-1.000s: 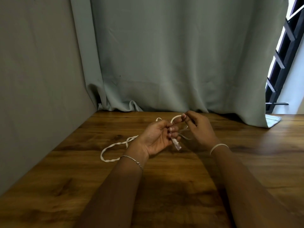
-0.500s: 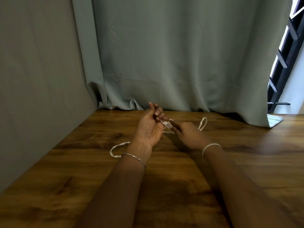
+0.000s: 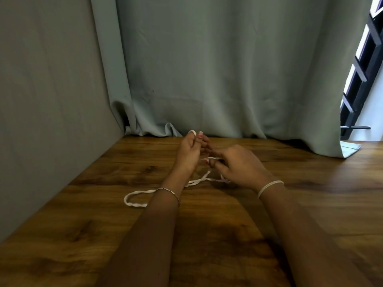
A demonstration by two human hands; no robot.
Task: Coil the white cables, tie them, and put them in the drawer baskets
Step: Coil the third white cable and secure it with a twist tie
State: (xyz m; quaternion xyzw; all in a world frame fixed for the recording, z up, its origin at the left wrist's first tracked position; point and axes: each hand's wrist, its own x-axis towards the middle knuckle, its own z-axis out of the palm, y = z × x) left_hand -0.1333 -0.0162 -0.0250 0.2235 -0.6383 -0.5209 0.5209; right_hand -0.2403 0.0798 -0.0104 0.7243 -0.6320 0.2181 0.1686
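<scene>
A thin white cable (image 3: 135, 198) lies on the wooden table (image 3: 207, 235), looping out to the left of my left wrist and running under it toward my hands. My left hand (image 3: 189, 154) is raised near the table's back edge, fingers up, with a turn of the cable over its fingertips. My right hand (image 3: 236, 164) sits just right of it, fingers curled, pinching a stretch of the cable between the two hands. A white band sits on my right wrist, a thin bracelet on my left. No drawer baskets are in view.
A grey-green curtain (image 3: 207, 69) hangs along the back edge of the table, its hem resting on the wood. A grey wall (image 3: 41, 100) closes the left side. A dark window frame (image 3: 364, 69) shows at the far right.
The loose loop on the table has shrunk and slid toward my left wrist. My left hand rose with cable over its fingertips, and my right hand moved round it, drawing the cable.
</scene>
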